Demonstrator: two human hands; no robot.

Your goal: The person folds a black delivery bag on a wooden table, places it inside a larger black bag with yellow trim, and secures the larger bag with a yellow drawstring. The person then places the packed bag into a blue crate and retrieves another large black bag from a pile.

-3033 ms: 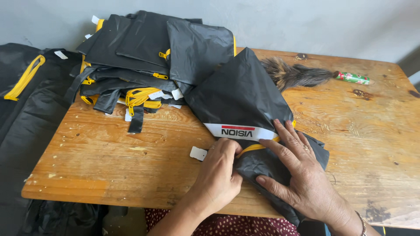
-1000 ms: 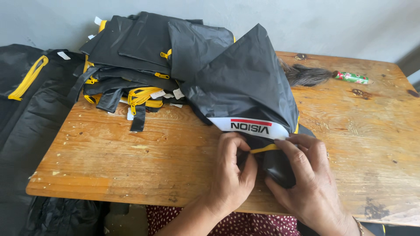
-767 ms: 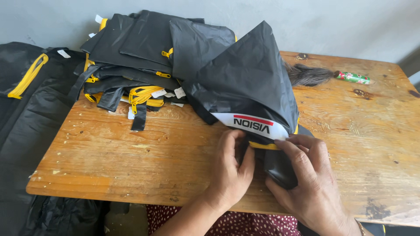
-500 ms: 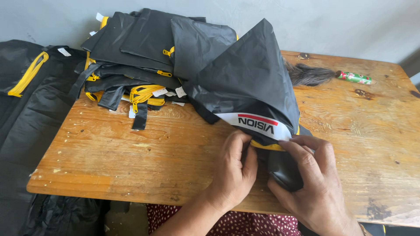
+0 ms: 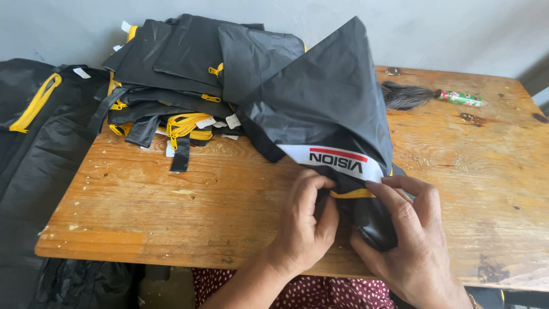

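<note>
Your left hand (image 5: 303,226) and right hand (image 5: 409,240) both pinch the black fabric bag (image 5: 331,114) at its near yellow-trimmed edge, its peak pointing away across the surface (image 5: 171,212).

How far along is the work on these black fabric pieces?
Looks done: a pile of black fabric pieces with yellow zips is stacked at the table's far left. In hand: left hand and right hand pinch the yellow-edged black fabric piece with a white band. Left: more black fabric hangs off the wooden table.

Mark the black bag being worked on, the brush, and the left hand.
black bag (image 5: 329,109), head view, raised top panel.
brush (image 5: 405,95), head view, dark bristles.
left hand (image 5: 303,226), head view, back of hand.
</note>
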